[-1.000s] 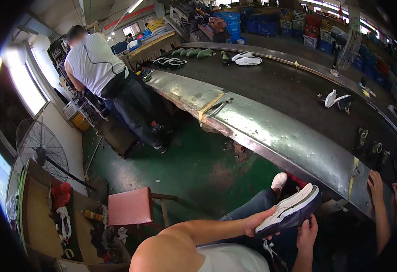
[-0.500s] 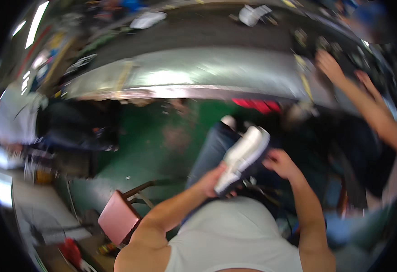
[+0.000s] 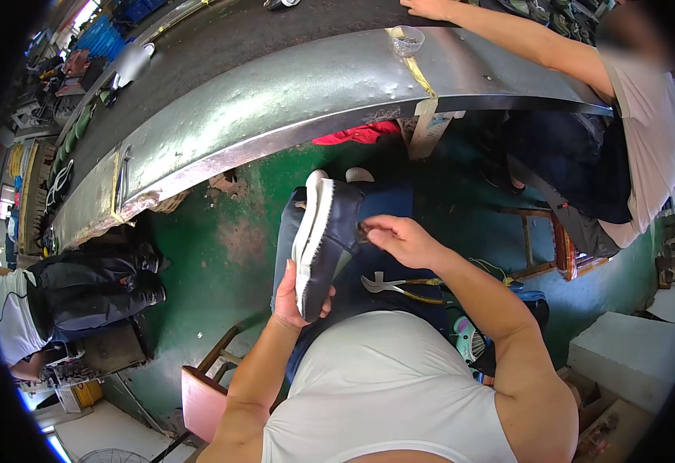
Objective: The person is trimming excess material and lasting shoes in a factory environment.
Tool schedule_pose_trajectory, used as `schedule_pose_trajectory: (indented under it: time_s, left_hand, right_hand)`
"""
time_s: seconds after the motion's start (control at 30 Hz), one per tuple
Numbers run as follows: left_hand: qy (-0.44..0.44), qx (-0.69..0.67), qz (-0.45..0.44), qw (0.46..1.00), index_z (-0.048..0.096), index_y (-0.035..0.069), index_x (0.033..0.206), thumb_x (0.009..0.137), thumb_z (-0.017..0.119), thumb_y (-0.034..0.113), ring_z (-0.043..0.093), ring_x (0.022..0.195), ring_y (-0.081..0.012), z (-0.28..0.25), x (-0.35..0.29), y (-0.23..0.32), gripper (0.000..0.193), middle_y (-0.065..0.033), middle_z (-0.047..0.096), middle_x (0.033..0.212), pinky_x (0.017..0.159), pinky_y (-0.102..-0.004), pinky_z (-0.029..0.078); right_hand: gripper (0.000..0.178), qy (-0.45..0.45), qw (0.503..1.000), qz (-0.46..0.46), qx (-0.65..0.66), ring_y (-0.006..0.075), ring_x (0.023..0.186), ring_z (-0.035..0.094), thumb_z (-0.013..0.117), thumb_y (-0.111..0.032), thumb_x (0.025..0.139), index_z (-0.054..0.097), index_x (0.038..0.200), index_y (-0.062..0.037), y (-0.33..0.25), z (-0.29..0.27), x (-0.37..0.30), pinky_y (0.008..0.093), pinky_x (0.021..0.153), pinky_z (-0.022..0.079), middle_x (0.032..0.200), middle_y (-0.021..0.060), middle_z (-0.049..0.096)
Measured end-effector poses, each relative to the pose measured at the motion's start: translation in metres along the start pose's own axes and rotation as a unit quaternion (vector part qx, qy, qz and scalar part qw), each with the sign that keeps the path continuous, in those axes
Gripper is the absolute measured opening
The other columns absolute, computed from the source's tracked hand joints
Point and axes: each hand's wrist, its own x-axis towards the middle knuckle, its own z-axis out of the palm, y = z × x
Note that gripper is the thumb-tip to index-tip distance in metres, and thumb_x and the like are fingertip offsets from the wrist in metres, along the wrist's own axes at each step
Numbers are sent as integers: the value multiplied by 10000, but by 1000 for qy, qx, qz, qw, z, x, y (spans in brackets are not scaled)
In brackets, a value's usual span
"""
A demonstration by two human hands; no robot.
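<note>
A dark navy shoe (image 3: pixel 321 266) with a white sole stands on edge above my lap, its sole side turned to the left. My left hand (image 3: pixel 290 300) grips its near end, thumb along the sole and fingers around the upper. At the shoe's right side, my right hand (image 3: pixel 401 241) has thumb and fingertips pinched together by the upper. Something small and dark shows at those fingertips, too small to name. Lasting pincers (image 3: pixel 403 288) with yellowish handles lie across my lap, just below the right hand.
Ahead runs a conveyor belt (image 3: pixel 229 58) with a dented metal edge (image 3: pixel 276 92); a clear plastic cup (image 3: pixel 407 42) sits on it. A co-worker (image 3: pixel 646 147) reaches over the belt at right. Another person (image 3: pixel 21 309) is at left. A pink stool (image 3: pixel 208 401) stands near my left elbow.
The shoe has turned more upright and shifted left in my left hand. My right hand has moved left to the shoe's upper. The view has swung, and the pincers now show clearly.
</note>
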Motion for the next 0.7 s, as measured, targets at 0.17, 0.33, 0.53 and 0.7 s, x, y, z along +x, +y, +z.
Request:
schedule_pose_trajectory:
  time_s: [0.17, 0.33, 0.53, 0.7]
  left_hand:
    - [34, 126, -15, 991, 504, 104, 1383, 905, 450, 742, 715, 699, -336, 21, -8, 1, 799, -231, 693, 1019, 547, -395, 574]
    - [87, 280, 125, 948, 509, 4, 1361, 925, 696, 417, 714, 866, -259, 41, -2, -3, 629, -189, 700, 1054, 750, -375, 595]
    - [100, 666, 139, 726, 559, -46, 1338, 880, 739, 281, 682, 966, -223, 62, -6, 8, 591, -132, 689, 1159, 903, -348, 532]
    - [104, 865, 163, 464, 610, 12, 1293, 854, 736, 345, 646, 1003, -357, 57, 10, 8, 565, -194, 656, 1183, 913, -387, 514]
  right_hand:
    - [209, 24, 972, 84, 217, 136, 932, 640, 584, -144, 1004, 614, 1170, -21, 29, 6, 5, 317, 853, 517, 1002, 48, 674]
    - [142, 104, 861, 175, 465, 160, 921, 646, 568, -157, 1005, 611, 1098, -58, 41, 13, 11, 345, 856, 528, 988, 44, 660]
    - [287, 198, 899, 125, 369, 179, 975, 640, 526, -243, 1041, 592, 1227, -36, 29, -26, 0, 320, 896, 515, 1131, 88, 655]
    - [311, -15, 993, 49, -106, 170, 1053, 637, 671, -109, 921, 635, 1218, -24, 12, -16, -9, 331, 943, 496, 1160, 80, 676]
